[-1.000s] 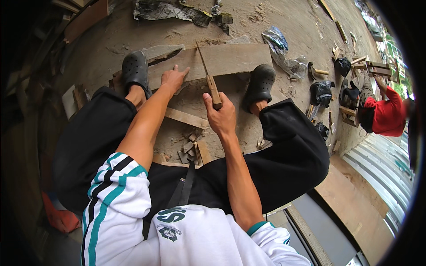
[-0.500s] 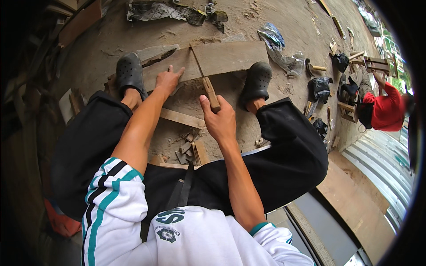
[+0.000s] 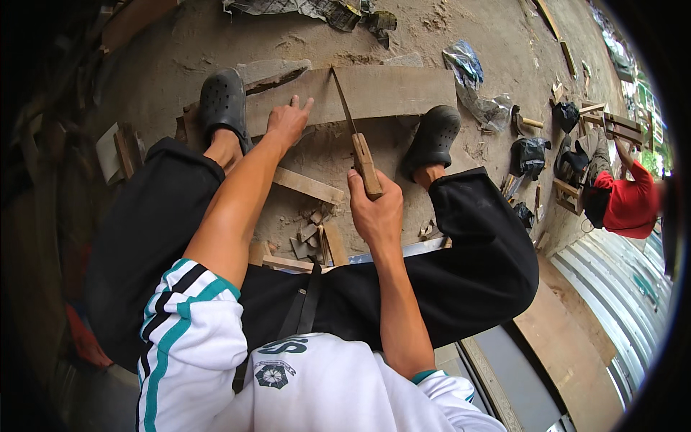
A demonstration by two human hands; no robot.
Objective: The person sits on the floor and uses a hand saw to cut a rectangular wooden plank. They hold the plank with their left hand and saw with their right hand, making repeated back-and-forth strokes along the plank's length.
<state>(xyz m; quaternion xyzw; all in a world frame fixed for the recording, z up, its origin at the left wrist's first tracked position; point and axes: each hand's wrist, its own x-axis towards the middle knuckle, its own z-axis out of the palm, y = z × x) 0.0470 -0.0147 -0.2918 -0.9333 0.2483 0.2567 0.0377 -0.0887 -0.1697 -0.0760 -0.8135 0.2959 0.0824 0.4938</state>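
Observation:
A wide wooden board (image 3: 396, 90) lies crosswise on the ground in front of me, with one of my clogs (image 3: 224, 104) at its left and the other near its right end. My left hand (image 3: 289, 120) rests on the board with its fingers stretched out. In my right hand (image 3: 378, 209) is the wooden handle of a handsaw (image 3: 366, 162), gripped with the thumb along its side. The thin dark blade (image 3: 344, 101) runs away from me across the board, left of its middle. Whether its teeth sit in a cut is too small to tell.
Under the board lies a loose wood strip (image 3: 309, 186), with several offcuts (image 3: 309, 234) nearer me. A hammer (image 3: 529, 122) and crumpled plastic (image 3: 468, 72) are at the right. A person in red (image 3: 633, 201) sits farther right. Corrugated metal sheet (image 3: 604, 288) lies behind them.
My right hand has drawn the saw back toward me, so less blade reaches past the board. My left hand stays on the board. The whole view has shifted slightly.

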